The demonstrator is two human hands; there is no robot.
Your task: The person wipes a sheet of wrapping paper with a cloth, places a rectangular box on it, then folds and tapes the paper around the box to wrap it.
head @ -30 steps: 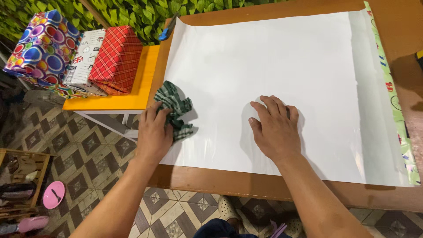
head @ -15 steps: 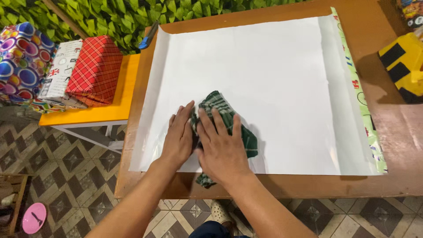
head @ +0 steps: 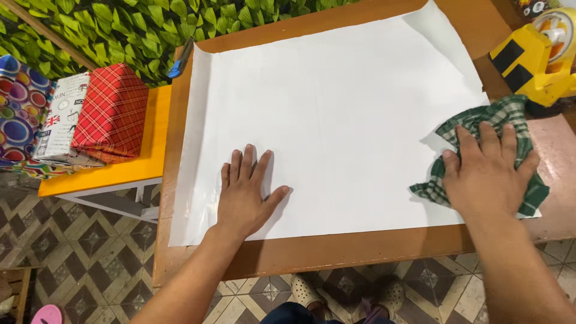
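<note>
Since half a second earlier, the green checked cloth [head: 487, 150] had slid to the white sheet's [head: 336, 114] three-o'clock edge, the right hand [head: 487, 174] pressed open-fingered on it. Left hand [head: 245, 193] lay flat, fingers spread, pinning the sheet at seven o'clock. Farther, at ten o'clock, a red plaid package [head: 111, 114] sat on the yellow shelf [head: 144, 165]; at two o'clock, a yellow-black tape dispenser [head: 534, 60].

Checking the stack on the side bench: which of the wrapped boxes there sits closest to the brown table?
The red plaid box. It lies at the table end of the yellow bench; the white printed box and the coloured-circles box sit beyond it.
</note>
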